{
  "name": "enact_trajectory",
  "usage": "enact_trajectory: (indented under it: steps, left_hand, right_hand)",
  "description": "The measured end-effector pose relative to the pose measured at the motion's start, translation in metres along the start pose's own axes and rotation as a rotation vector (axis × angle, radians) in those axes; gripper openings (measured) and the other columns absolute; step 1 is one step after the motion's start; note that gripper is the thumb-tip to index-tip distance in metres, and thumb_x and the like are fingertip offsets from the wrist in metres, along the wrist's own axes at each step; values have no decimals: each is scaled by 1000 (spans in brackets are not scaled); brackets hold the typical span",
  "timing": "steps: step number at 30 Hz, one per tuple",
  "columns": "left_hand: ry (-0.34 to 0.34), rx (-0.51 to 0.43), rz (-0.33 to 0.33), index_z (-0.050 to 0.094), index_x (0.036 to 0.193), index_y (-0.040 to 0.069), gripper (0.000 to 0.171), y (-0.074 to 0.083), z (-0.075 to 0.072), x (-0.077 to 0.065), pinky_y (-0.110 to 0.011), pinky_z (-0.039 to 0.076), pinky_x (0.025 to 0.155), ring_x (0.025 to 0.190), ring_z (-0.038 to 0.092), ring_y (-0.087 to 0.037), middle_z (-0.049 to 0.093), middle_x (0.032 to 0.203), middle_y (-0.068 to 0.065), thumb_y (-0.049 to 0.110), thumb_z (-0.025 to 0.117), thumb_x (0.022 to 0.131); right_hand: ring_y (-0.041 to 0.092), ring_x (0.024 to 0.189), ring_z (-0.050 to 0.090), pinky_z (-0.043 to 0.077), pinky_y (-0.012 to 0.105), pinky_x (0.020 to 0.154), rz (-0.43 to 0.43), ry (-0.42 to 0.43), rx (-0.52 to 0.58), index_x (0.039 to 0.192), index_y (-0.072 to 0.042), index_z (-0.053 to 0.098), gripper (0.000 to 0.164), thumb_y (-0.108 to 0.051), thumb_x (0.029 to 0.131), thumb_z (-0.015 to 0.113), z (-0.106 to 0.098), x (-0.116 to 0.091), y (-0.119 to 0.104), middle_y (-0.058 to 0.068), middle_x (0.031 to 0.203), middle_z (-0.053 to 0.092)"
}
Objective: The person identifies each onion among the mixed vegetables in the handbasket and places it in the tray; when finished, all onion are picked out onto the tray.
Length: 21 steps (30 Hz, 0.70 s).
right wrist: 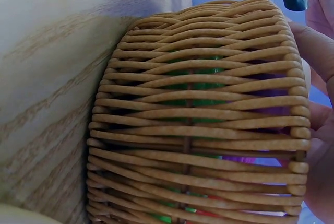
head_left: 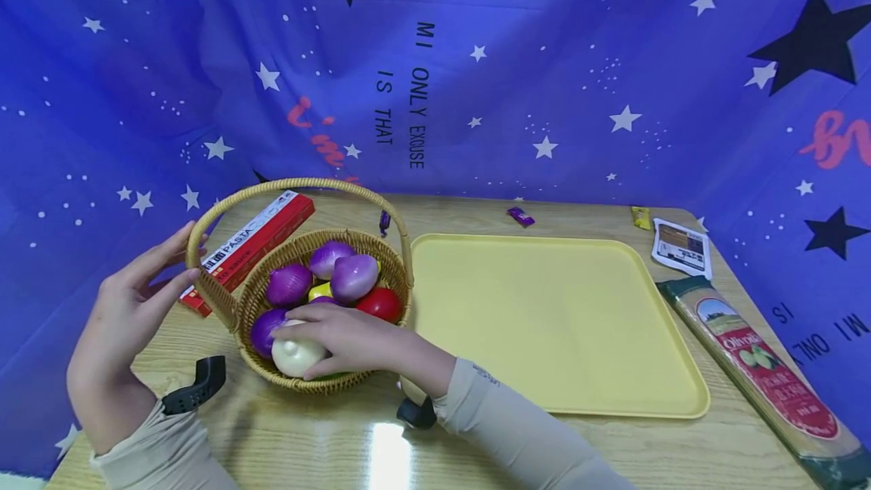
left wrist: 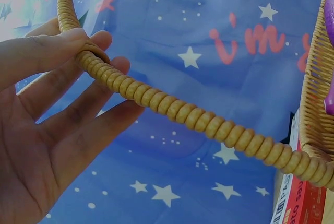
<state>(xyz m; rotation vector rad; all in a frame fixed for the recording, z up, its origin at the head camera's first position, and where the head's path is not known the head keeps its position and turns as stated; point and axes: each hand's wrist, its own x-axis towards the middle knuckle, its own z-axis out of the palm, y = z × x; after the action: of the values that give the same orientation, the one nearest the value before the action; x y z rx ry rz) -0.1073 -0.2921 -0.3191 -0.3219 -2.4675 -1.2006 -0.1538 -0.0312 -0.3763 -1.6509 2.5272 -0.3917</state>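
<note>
A wicker basket (head_left: 267,370) stands on the table, holding several purple onions (head_left: 289,284), a red tomato-like item (head_left: 379,304) and a white onion-like bulb (head_left: 298,350). My left hand (head_left: 119,316) pinches the left side of the basket's arched handle (left wrist: 172,108) between thumb and fingertips. Inside the basket, my right hand (head_left: 347,335) curls its fingers and thumb over the white bulb near the front rim. From the right wrist, the woven basket side (right wrist: 235,145) fills most of the view, with green and purple showing through its gaps.
Right of the basket lies a yellow tray (head_left: 544,324). A red pasta box (head_left: 255,248) sits behind the basket. Along the right edge are a spaghetti bag (head_left: 762,369) and a white-framed pack (head_left: 682,248). Small wrapped candies (head_left: 521,216) lie near the starred blue cloth (head_left: 517,97).
</note>
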Motion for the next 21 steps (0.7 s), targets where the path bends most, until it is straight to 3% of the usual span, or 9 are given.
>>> enact_trajectory:
  steps: [10, 21]
  left_hand:
    - [7, -23, 6, 44, 141, 13, 55, 1, 2, 0, 2, 45, 79, 105, 52, 16, 55, 118, 32, -4, 57, 90]
    - [3, -15, 4, 44, 141, 13, 54, 3, 1, 0, 2, 45, 81, 106, 52, 16, 56, 117, 31, -2, 55, 91]
  right_hand:
    - [14, 133, 42, 37, 23, 111, -5, 68, 3, 137, -26, 49, 60, -42, 83, 69, -5, -7, 5, 0, 144, 46]
    - [21, 135, 41, 46, 31, 105, 38, 166, 112, 138, -23, 49, 64, -40, 81, 72, -34, -25, 12, 5, 146, 42]
